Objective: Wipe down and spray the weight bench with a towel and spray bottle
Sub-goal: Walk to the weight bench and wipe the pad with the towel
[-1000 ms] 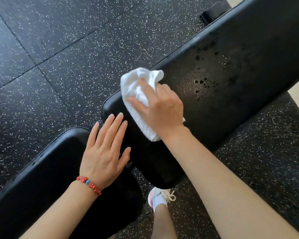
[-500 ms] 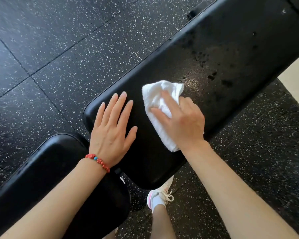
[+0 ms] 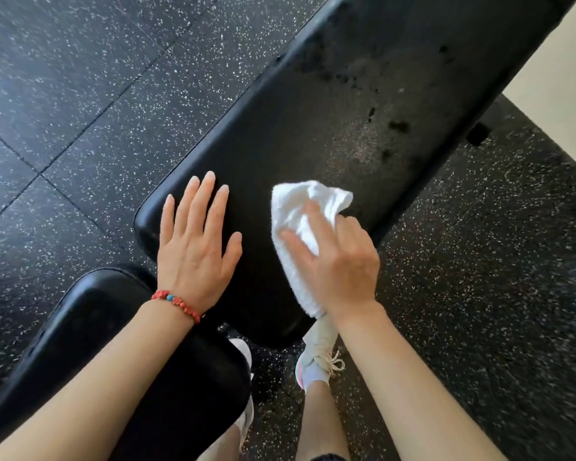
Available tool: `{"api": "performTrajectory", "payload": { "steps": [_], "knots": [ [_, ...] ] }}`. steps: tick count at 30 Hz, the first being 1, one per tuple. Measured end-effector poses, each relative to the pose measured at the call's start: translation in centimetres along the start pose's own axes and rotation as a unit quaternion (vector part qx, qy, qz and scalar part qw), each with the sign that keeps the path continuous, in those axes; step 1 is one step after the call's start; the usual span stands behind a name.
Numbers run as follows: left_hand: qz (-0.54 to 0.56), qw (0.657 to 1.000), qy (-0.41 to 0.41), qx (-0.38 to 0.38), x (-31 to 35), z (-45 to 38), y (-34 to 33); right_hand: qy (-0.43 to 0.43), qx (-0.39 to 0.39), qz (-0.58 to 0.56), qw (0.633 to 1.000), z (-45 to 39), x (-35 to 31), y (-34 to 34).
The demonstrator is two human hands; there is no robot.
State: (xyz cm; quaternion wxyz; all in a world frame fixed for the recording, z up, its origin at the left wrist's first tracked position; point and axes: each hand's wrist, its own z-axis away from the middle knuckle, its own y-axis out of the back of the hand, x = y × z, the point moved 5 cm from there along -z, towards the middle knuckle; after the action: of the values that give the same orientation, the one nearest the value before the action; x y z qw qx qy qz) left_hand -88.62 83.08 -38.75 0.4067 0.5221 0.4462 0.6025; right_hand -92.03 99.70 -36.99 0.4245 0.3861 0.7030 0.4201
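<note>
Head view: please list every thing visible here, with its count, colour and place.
back pad: one, black, centre, running to the upper right, wet spots farther up
seat pad: one, black, lower left
towel: one, white, on the back pad's near end
floor: black with white specks, all around
bracelet: one, red beads, left wrist
shoes: two, white, below the back pad
left hand: flat on the back pad
right hand: holds the towel

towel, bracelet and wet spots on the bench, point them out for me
towel [image 3: 291, 227], head view, on the white folded cloth left of the fingers
bracelet [image 3: 177, 302], head view, on the red beads at the left wrist
wet spots [image 3: 398, 125], head view, on a dark droplet on the bench pad
</note>
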Motion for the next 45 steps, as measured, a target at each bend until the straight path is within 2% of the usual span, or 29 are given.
{"api": "performTrajectory", "payload": {
  "steps": [2, 5, 6, 10, 13, 16, 21, 24, 25, 28, 31, 33, 36, 39, 45],
  "knots": [
    [0.009, 1.0, 0.007, 0.01, 0.5, -0.3, 0.2, -0.029, -0.003, 0.012, 1.0, -1.8, 2.4, 0.1],
    [0.017, 0.999, -0.02, 0.021, 2.5, -1.5, 0.3, -0.194, -0.004, 0.016, 0.981, -6.1, 8.6, 0.4],
    [0.018, 0.999, -0.029, 0.019, 3.4, -2.3, 0.1, -0.221, -0.007, 0.022, 0.975, -7.0, 10.1, 0.3],
    [0.012, 1.0, -0.019, 0.002, 5.7, -5.1, -1.0, -0.244, 0.016, -0.018, 0.969, -6.2, 10.2, -0.2],
    [-0.013, 1.0, -0.014, -0.016, 6.3, -5.8, -1.9, -0.174, 0.018, -0.015, 0.984, -4.0, 8.7, 0.6],
    [-0.015, 1.0, -0.013, -0.003, 6.0, -5.8, -2.0, -0.091, -0.01, 0.023, 0.995, -6.3, 10.4, 0.8],
    [-0.006, 1.0, -0.014, 0.015, 6.0, -5.7, -2.0, -0.165, -0.04, 0.029, 0.985, -16.2, 15.9, -1.1],
    [-0.006, 1.0, -0.01, 0.019, 5.9, -5.7, -1.9, -0.179, -0.03, 0.006, 0.983, -16.9, 14.9, -1.7],
    [-0.007, 1.0, -0.009, 0.017, 5.9, -5.7, -1.9, -0.154, -0.027, 0.003, 0.988, -16.0, 13.5, -1.7],
    [-0.008, 1.0, -0.005, 0.013, 5.9, -5.8, -1.7, 0.0, -0.031, -0.002, 1.0, -12.7, 8.6, -1.2],
    [-0.004, 1.0, -0.006, 0.011, 6.0, -5.8, -1.7, 0.091, -0.019, 0.019, 0.996, -14.4, 9.2, -1.4],
    [-0.003, 1.0, -0.003, 0.011, 6.0, -5.8, -1.7, 0.064, -0.018, 0.016, 0.998, -17.2, 10.9, -1.9],
    [0.0, 1.0, -0.005, 0.009, 5.9, -5.8, -1.8, -0.029, -0.042, -0.009, 0.999, -21.3, 12.8, -3.0],
    [-0.006, 1.0, -0.008, 0.011, 5.9, -5.8, -1.7, -0.057, -0.038, -0.026, 0.997, -21.0, 12.1, -3.3],
    [-0.011, 1.0, -0.009, 0.006, 5.8, -6.0, -1.7, 0.123, -0.033, -0.032, 0.991, -18.1, 7.1, -3.2]
  ]
}}
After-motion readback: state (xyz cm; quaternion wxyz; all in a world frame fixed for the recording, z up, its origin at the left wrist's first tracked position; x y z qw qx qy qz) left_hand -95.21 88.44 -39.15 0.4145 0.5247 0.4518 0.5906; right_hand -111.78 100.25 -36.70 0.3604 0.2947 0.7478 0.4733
